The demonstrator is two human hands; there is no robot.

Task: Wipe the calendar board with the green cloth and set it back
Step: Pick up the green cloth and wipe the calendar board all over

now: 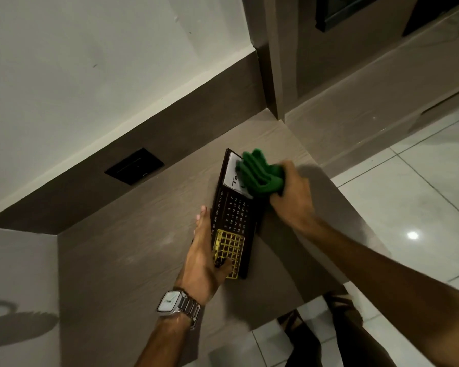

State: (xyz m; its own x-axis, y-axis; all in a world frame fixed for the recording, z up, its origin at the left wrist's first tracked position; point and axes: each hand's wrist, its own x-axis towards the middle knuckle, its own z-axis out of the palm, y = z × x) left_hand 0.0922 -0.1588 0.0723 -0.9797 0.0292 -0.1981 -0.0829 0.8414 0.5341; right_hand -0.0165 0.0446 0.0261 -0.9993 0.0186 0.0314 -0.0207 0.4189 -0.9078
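Grey wood-grain bench (133, 255) below a pale wall carries the calendar board (235, 215), which is lain flat near its front edge. The board's near end is pinned by the left hand (206, 256), fingers closed on it. The green cloth (259, 172), bunched in the right hand (293, 197), is pressed on the far white panel. Wiping is judged under way; setting back is not yet done.

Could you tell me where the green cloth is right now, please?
In the head view, right of centre, the green cloth is bunched in the right hand, on the calendar board's white far end.
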